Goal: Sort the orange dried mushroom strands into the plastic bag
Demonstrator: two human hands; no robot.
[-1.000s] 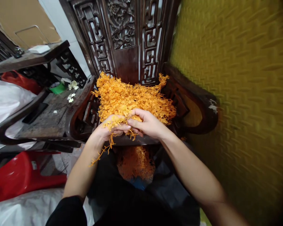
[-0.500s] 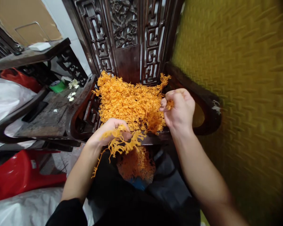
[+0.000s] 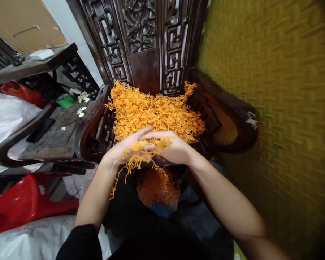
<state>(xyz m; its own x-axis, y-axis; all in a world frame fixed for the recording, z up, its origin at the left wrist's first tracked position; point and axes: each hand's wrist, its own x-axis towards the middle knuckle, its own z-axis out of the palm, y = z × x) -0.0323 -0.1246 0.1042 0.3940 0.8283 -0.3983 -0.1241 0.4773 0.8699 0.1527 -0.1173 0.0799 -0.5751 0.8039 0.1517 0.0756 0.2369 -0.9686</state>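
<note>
My left hand [image 3: 124,146] is closed around a bunch of orange branching sprigs [image 3: 137,155], which look like thin coral-shaped stems. One long strand dangles below the wrist. Meeting it from the right, my right hand [image 3: 177,148] has its fingers against the same bunch, and the sprigs partly cover them. Just beyond both hands, a big heap of the same orange sprigs [image 3: 151,112] lies on the seat of a dark carved wooden chair [image 3: 146,70]. Lower down, between my legs, more orange pieces [image 3: 158,187] sit in what looks like a clear bag.
The chair's curved armrest [image 3: 243,124] stands on the right, by a yellow textured surface [image 3: 273,72]. Leftward is another dark wooden seat [image 3: 56,144] with white flowers [image 3: 83,96] and a green roll [image 3: 66,100]. A red plastic stool [image 3: 29,196] and white sacks [image 3: 29,238] lie lower left.
My right hand has come from the heap's right side, where it was closed on a small orange piece, left and down to the bunch in my left hand. The left hand has barely moved.
</note>
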